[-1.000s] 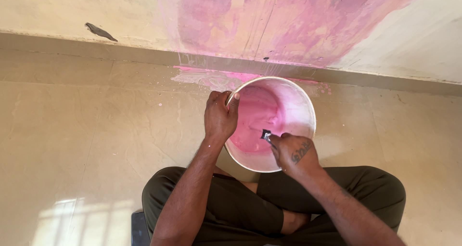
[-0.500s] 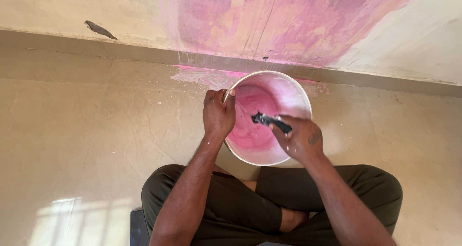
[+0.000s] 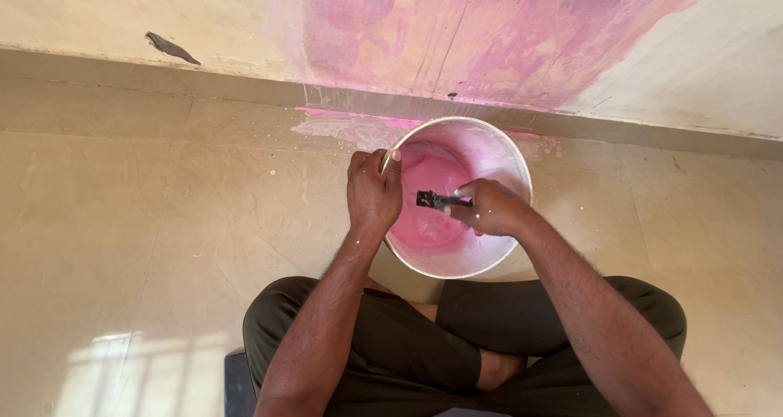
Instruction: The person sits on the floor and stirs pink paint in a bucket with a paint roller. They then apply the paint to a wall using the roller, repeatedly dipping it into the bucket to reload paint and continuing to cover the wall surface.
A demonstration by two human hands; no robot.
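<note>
A white bucket (image 3: 481,262) with pink paint (image 3: 428,201) inside stands on the floor in front of my crossed legs. My left hand (image 3: 371,192) grips the bucket's left rim, thumb over the edge. My right hand (image 3: 489,207) is over the bucket and holds a dark-handled tool (image 3: 432,199), its dark end pointing left above the paint. The tool's working end is hidden by my fingers.
A wall (image 3: 489,33) smeared with pink paint rises just behind the bucket. Pink spills (image 3: 351,127) mark the beige floor at the wall's foot. A dark chip (image 3: 170,47) shows on the wall at the left. My dark trousers (image 3: 408,352) fill the near floor.
My right hand has swung around inside the bucket, from its near right rim to above the middle, turning the dark tool sideways. My left hand has kept its hold on the rim.
</note>
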